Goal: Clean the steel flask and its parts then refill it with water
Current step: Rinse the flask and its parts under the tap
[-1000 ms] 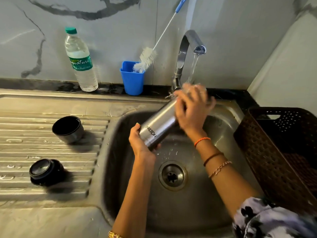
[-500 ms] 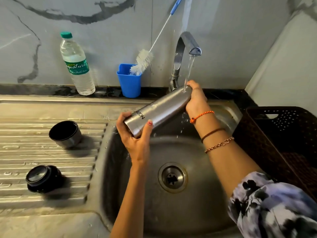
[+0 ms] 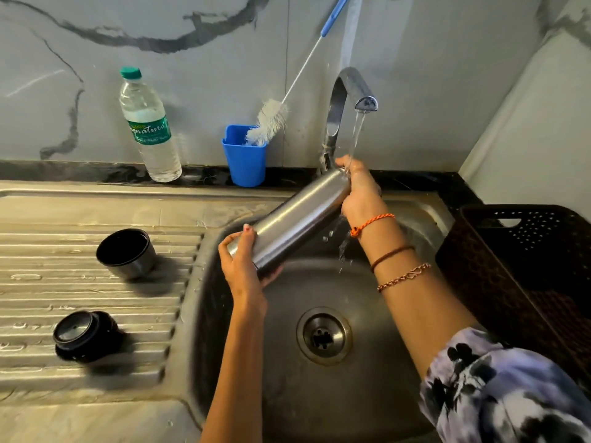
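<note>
A cylindrical brushed-steel flask is held tilted over the basin of the stainless-steel sink, its base low on the left and its neck raised toward the right. The base end is gripped by the left hand, the fingers wrapped around the cylinder. The neck end is closed on by the right hand, directly beneath the curved chrome tap. A thin stream of water is seen falling onto the right hand and the flask's mouth, and drops are scattered below the wrist. The flask is kept clear of the basin's rim on all sides, with open room beneath it down to the round drain.

On the ribbed steel draining board to the left, a round black-lined steel cup is set near the basin's edge, and a round black flask stopper is laid nearer the front, well apart from the cup. Along the dark back ledge, a clear plastic water bottle with a green cap is stood upright, and a white bottle brush with a blue handle is leaned in a square blue plastic holder. A dark brown perforated plastic basket is placed just beside the sink's right edge.
</note>
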